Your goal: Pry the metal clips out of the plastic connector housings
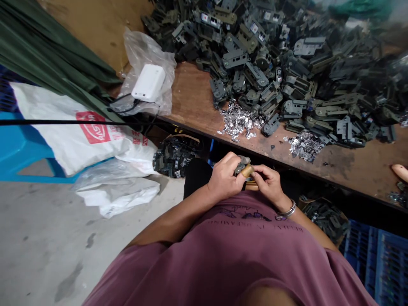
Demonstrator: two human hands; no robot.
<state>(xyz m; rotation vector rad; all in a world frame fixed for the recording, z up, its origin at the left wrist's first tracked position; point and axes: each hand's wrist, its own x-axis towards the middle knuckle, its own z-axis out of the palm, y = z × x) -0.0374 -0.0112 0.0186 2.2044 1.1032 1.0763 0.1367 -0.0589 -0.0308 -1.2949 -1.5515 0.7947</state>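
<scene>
My left hand [225, 175] is closed around a small dark grey metal part [241, 163], held just in front of my shirt. A tan covering [247, 171] wraps the thumb of that hand. Close on the right, my right hand [268, 182] has its thumb and fingertips pinched together against the tip of the tan covering; whatever is between them is too small to make out. Beyond my hands, a heap of grey metal parts [236, 57] lies on the brown table [191, 100], with small shiny metal pieces [237, 121] at its near edge and more shiny pieces [306, 145] further right.
A white device [148, 83] rests on clear plastic at the table's left. Below are a filled container of dark parts [174, 157], a white sack [60, 123] and a blue stool [24, 148]. Another person's fingers [399, 172] show at the right edge. Blue crates [392, 263] stand lower right.
</scene>
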